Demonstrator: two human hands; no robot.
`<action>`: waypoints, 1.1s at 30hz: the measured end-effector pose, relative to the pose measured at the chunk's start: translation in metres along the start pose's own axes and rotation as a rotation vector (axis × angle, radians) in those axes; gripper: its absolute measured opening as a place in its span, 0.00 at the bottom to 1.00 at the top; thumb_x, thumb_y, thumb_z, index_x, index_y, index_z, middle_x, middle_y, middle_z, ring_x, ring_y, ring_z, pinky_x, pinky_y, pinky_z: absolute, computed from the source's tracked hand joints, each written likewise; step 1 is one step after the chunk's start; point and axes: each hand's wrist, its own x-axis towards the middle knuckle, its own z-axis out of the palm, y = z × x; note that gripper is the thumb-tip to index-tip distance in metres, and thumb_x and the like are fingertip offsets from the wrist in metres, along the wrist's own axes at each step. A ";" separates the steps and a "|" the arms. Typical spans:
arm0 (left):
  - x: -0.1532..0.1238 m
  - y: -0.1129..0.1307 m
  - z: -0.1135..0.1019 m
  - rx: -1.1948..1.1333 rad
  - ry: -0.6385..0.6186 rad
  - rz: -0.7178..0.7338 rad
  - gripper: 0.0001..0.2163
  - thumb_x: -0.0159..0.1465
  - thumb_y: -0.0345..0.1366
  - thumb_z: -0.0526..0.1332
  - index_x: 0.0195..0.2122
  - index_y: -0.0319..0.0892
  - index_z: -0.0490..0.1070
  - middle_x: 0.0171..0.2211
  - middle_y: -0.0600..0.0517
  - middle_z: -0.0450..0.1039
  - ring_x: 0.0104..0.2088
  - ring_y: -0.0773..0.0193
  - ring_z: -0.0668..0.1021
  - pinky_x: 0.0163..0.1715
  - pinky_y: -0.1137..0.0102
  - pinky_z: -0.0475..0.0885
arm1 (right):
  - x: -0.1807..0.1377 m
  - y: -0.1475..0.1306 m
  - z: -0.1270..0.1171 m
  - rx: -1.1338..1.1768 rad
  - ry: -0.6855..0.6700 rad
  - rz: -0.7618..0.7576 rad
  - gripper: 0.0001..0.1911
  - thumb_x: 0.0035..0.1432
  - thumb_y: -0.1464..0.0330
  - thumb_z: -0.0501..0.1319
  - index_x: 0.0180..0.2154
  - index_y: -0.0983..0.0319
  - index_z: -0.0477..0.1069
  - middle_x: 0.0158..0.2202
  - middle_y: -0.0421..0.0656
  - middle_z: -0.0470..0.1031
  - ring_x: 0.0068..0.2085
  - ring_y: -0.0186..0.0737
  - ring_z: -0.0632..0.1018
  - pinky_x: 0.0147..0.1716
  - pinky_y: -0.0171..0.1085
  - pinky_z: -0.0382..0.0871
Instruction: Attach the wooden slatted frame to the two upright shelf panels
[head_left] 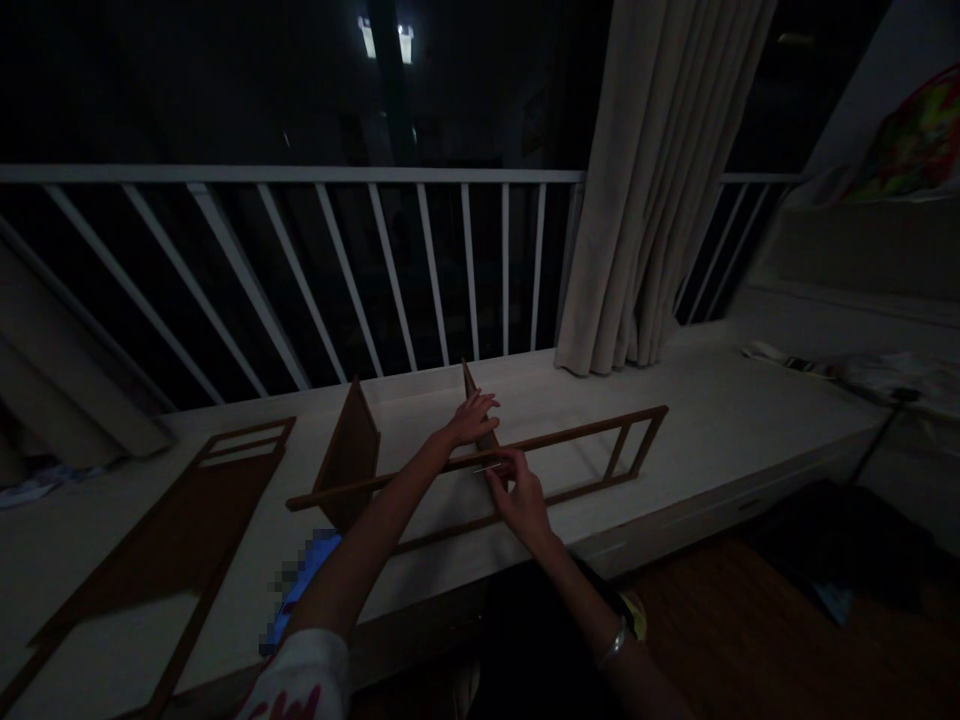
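A narrow brown wooden frame (577, 434) with long rails stands on the white ledge, with upright boards fixed or set against it. My left hand (474, 420) rests over the middle board (469, 380), its fingers stretched out and somewhat spread. Just below it, my right hand (519, 500) is closed in a pinch at the upper rail. Between its fingertips shows a thin, shiny metal piece (487, 467), too small and dark to name exactly. Another upright brown board (350, 440) meets the frame near its left end.
At the left, a second brown wooden frame with a panel (180, 510) lies flat on the ledge (720, 420). Something blue (311, 570) lies beside my left forearm. Behind the ledge run a white railing (375, 176) and a beige curtain (637, 200). Dark cloth (847, 540) lies on the floor.
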 end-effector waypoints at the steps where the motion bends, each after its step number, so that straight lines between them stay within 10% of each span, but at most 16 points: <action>1: 0.000 0.000 0.000 -0.003 0.000 -0.004 0.18 0.56 0.41 0.50 0.48 0.46 0.57 0.56 0.52 0.50 0.58 0.57 0.44 0.55 0.57 0.46 | 0.001 0.000 -0.004 -0.101 -0.034 -0.062 0.13 0.52 0.65 0.53 0.41 0.60 0.60 0.30 0.40 0.72 0.30 0.34 0.73 0.31 0.33 0.65; 10: -0.001 0.003 0.000 -0.043 0.007 -0.002 0.17 0.56 0.39 0.49 0.47 0.46 0.58 0.52 0.53 0.54 0.58 0.58 0.44 0.55 0.59 0.48 | 0.014 0.002 -0.016 -0.716 -0.056 -0.418 0.13 0.55 0.59 0.51 0.28 0.60 0.65 0.23 0.43 0.71 0.28 0.36 0.71 0.30 0.32 0.57; 33: -0.002 0.004 -0.002 -0.081 0.017 -0.001 0.12 0.56 0.38 0.50 0.41 0.45 0.62 0.45 0.52 0.60 0.57 0.58 0.46 0.55 0.59 0.48 | 0.012 -0.004 0.002 -0.213 0.091 -0.041 0.14 0.53 0.57 0.50 0.27 0.60 0.63 0.22 0.38 0.69 0.24 0.33 0.70 0.26 0.31 0.59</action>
